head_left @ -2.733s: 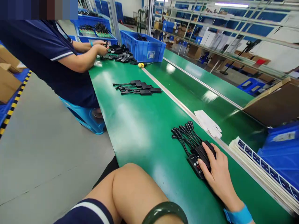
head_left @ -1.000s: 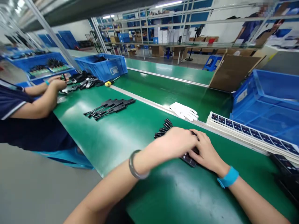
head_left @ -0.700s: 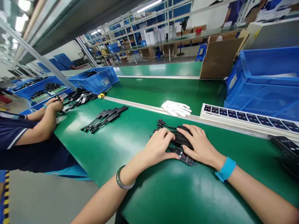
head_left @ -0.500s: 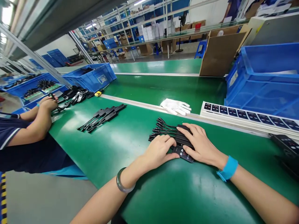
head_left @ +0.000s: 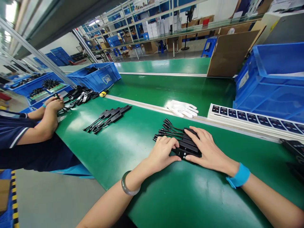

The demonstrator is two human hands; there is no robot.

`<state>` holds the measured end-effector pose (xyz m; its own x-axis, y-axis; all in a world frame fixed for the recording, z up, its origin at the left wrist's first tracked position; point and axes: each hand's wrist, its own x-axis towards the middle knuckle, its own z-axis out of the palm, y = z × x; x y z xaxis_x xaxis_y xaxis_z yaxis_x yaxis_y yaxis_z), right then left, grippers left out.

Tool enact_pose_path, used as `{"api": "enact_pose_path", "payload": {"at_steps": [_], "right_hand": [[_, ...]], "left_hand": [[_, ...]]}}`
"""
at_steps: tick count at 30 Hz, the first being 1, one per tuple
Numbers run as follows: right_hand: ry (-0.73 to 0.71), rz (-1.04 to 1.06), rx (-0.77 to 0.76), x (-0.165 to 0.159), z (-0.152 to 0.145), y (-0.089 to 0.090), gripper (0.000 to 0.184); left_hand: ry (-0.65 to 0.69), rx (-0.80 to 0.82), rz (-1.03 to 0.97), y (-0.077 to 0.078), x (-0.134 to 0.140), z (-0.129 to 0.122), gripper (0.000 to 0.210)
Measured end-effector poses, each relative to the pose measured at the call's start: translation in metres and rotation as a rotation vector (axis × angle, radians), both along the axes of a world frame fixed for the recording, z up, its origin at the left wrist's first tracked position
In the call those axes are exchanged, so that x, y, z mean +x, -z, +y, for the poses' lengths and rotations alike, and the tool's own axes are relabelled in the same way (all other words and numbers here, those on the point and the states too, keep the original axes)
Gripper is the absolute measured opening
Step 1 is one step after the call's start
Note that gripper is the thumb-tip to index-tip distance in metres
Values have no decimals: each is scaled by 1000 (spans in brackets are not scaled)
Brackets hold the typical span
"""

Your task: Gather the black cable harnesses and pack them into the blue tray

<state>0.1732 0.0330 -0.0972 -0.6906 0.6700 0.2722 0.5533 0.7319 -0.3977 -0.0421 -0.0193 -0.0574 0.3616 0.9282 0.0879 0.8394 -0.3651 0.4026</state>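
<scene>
Several slim black controllers [head_left: 189, 145] with short cables lie side by side on the green table [head_left: 171, 193]. Their cable ends [head_left: 167, 124] point to the left. My left hand [head_left: 163, 149] is closed at the nearest one, a black controller [head_left: 182, 154] with small light buttons, its thumb on the near edge and its fingers curled over the cable end. Across the right ends of the group lies my right hand [head_left: 209, 148], fingers over the far side and thumb along the near edge, gripping the group between them. My right palm and fingers cover part of the controllers.
Another group of black controllers [head_left: 111, 116] lies to the left. Behind are a white glove [head_left: 182, 108], a label-sheet stack [head_left: 249, 116] and a blue bin [head_left: 273, 91]. At far left, a co-worker's hands [head_left: 54, 103] are beside a pile of black parts [head_left: 83, 95].
The nearest controller, which lay askew with its button face showing, now sits in line against the others. My right thumb has come down to its near edge. The camera view has shifted slightly.
</scene>
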Motion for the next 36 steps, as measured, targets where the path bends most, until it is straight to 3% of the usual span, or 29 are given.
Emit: {"api": "enact_pose_path", "payload": {"at_steps": [3, 5, 9, 11, 16, 20, 25, 31, 36], "right_hand": [[-4, -14, 30, -4, -5, 0, 94], [20, -20, 44, -6, -9, -1, 88], [6, -56, -11, -7, -20, -10, 83], [-10, -95, -47, -7, -28, -14, 86], [104, -59, -94, -14, -47, -17, 88], [122, -3, -138, -16, -56, -20, 84], [113, 35, -101, -11, -57, -22, 89], [71, -75, -124, -13, -53, -15, 88], [103, -63, -110, -20, -59, -21, 100]], "left_hand": [[-84, 93, 11, 4, -1, 0, 33], [-98, 160, 24, 5, -1, 0, 42], [0, 230, 219, 2, -4, 1, 100], [67, 224, 330, 1, -4, 3, 112], [267, 138, 416, 1, 2, 3, 110], [281, 106, 419, -3, 3, -5, 106], [278, 187, 393, -7, 1, -12, 102], [295, 74, 508, -5, 3, -9, 94], [362, 177, 470, -6, 4, -11, 87]]}}
